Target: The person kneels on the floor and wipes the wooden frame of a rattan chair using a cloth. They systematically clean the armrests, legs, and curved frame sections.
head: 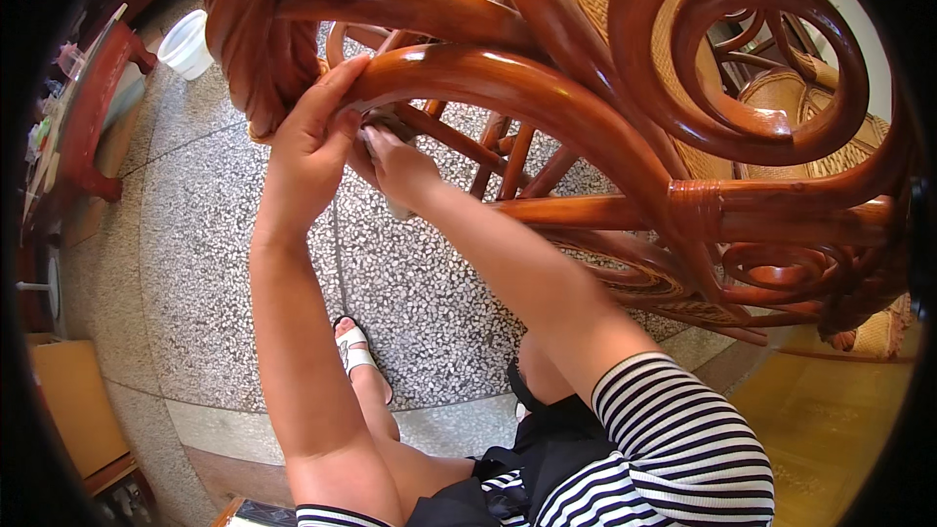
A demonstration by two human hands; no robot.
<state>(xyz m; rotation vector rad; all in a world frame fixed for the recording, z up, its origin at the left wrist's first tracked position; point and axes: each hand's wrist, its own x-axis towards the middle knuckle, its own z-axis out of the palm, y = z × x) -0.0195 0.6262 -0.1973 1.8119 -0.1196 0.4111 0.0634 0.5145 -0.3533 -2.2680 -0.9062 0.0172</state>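
Note:
A glossy reddish-brown rattan chair (505,73) with curved poles and a spiral scroll fills the upper right. My left hand (311,132) grips the end of its curved pole (454,62), close to the twisted wooden post (245,29). Below that pole, my right hand (399,165) holds a greyish cloth (399,208) against a lower rattan piece. Part of the cloth shows above the fingers and part below the wrist. My right fingertips are partly hidden, so their exact contact cannot be made out.
Speckled terrazzo floor (212,234) lies beneath. A white plastic bucket (187,44) stands at the upper left, near a low red-brown wooden table (95,117) bearing small items. A cardboard box (77,406) sits at lower left. Woven rattan seating (783,99) stands behind the scroll.

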